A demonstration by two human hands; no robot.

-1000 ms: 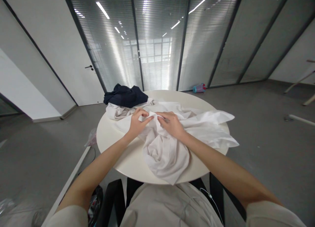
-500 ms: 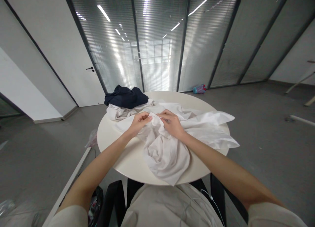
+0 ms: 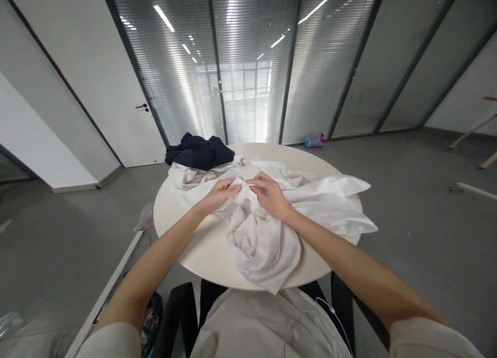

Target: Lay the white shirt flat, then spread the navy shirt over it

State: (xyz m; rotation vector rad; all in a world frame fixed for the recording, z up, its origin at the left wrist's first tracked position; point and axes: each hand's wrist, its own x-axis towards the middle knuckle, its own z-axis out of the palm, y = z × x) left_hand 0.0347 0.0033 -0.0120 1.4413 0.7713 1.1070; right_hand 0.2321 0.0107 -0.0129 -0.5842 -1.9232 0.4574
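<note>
A white cloth garment (image 3: 264,244) lies bunched across the round table, its near end crumpled at the front edge and its far parts spread to the right. Its exact kind cannot be made out. My left hand (image 3: 220,195) pinches a fold of it near the table's middle, thumb against fingers. Just to the right, my right hand (image 3: 268,193) grips the same raised fold with thumb and fingertips. The two hands are a short gap apart, and the cloth between them hides part of the fingertips.
The round table (image 3: 194,252) is cream-white. A dark navy cloth (image 3: 200,152) sits on its far left, on beige fabric (image 3: 186,175). A bin-like blue and pink object (image 3: 314,140) lies by the glass wall. On the floor to the left is a clear plastic bag (image 3: 145,217).
Both hands stay at the same fold. The right thumb and fingers have closed in slightly on the cloth; the garment lies almost as before.
</note>
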